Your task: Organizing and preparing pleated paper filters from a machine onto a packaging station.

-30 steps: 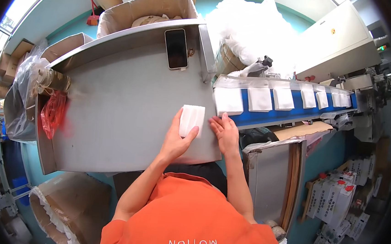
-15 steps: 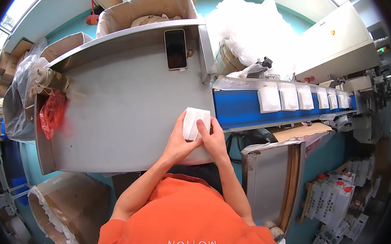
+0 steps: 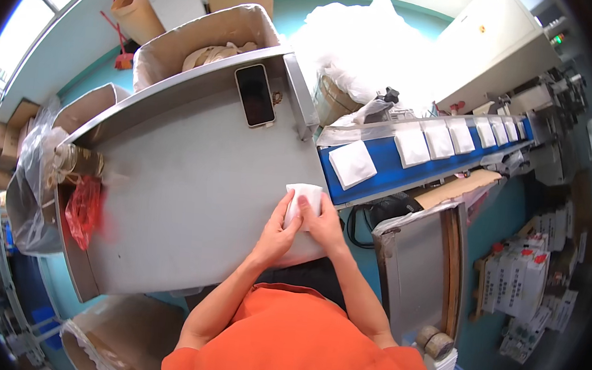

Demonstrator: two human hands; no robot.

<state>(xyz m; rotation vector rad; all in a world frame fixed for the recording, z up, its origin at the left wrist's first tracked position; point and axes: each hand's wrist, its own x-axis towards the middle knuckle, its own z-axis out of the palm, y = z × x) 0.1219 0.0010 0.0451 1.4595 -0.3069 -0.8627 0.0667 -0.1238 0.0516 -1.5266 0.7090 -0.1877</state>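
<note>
The white packet [image 3: 306, 201] is lying at the right edge of the grey bench [image 3: 191, 197], just short of the blue conveyor belt [image 3: 380, 174] that is running off toward two o'clock. I am holding it with both hands: my left hand [image 3: 274, 235] is gripping its left edge, thumb on top, and my right hand [image 3: 322, 225] is pressing down on its near right corner, so both grips are closed on the packet rather than released. Its long axis is running roughly twelve to six, away from my chest. From my hands it is sitting at twelve o'clock, and the right hand is the nearer one to the belt. More white packets [image 3: 352, 163] are lying flat on the belt, spaced apart, at one to two o'clock. A dark phone [image 3: 255, 95] is resting on the bench at eleven o'clock, well apart.
</note>
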